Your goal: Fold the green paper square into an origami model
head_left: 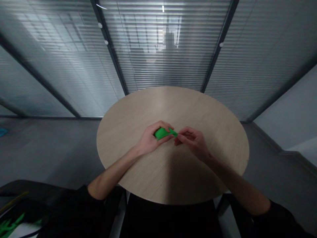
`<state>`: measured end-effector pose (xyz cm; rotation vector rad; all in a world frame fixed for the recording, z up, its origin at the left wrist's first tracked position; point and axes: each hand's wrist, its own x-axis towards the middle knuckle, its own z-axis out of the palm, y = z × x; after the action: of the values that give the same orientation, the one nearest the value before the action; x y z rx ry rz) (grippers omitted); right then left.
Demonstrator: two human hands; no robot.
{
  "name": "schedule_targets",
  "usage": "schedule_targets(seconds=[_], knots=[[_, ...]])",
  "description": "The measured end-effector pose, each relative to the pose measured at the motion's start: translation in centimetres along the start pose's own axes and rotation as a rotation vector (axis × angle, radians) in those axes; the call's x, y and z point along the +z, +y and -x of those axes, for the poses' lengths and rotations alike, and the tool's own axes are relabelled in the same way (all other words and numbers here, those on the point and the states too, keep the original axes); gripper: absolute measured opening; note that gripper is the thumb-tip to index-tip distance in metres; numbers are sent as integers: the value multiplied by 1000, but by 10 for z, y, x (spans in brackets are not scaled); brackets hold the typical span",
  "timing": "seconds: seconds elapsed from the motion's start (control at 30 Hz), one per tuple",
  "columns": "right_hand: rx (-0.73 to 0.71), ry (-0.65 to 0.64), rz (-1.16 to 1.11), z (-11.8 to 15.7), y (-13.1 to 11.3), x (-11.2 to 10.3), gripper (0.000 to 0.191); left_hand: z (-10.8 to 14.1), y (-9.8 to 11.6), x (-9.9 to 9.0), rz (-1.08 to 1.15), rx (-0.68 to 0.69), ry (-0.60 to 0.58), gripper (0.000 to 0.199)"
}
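1. We see one bright green piece (160, 133) at the centre, saturated in colour, broad and smoothly rounded on the left, narrowing to a folded, pointed end on the right.
2. The piece sits above the middle of the bench (170, 105), between our hands; whether it touches the top, we cannot tell.
3. Our left hand (150, 137) holds the broad part, fingers curled along the far side and thumb along the near side, so some of the green is hidden.
4. Our right hand (194, 140) is nearly closed, thumb and fingertips pinching at the narrow end.
5. The piece looks thin and pliable where it folds; its exact material we cannot tell.
6. The bench is round, with a pale, wood-grained top and a soft dark shadow falling across its near half.
7. Beyond it we see slatted blinds (163, 74) behind glass, divided by dark, straight posts (112, 49).
8. The floor (74, 142) is grey and matt; at lower left lie blurred green strips (12, 225), slim and jagged.
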<state>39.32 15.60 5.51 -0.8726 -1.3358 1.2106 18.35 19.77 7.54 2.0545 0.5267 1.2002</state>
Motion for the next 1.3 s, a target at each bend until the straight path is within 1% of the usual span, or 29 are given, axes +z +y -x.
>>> schedule_targets(seconds=[0.13,0.3,0.47,0.8,1.03,1.3], knots=[[-13,10,15,0,1,-1,27,0,-1,-2,-6,5,7,15],[-28,34,35,0,1,-2,28,-1,0,-6,-102,84,0,11],[-54,53,56,0,0,-1,27,-1,0,-6,-108,115,-29,8],[-50,64,47,1,1,-1,26,-1,1,-5,-81,25,2,17],[-41,85,46,1,1,0,27,-2,2,-6,-87,33,-12,16],[-47,83,36,1,-1,1,31,-2,3,1,54,-74,8,13]])
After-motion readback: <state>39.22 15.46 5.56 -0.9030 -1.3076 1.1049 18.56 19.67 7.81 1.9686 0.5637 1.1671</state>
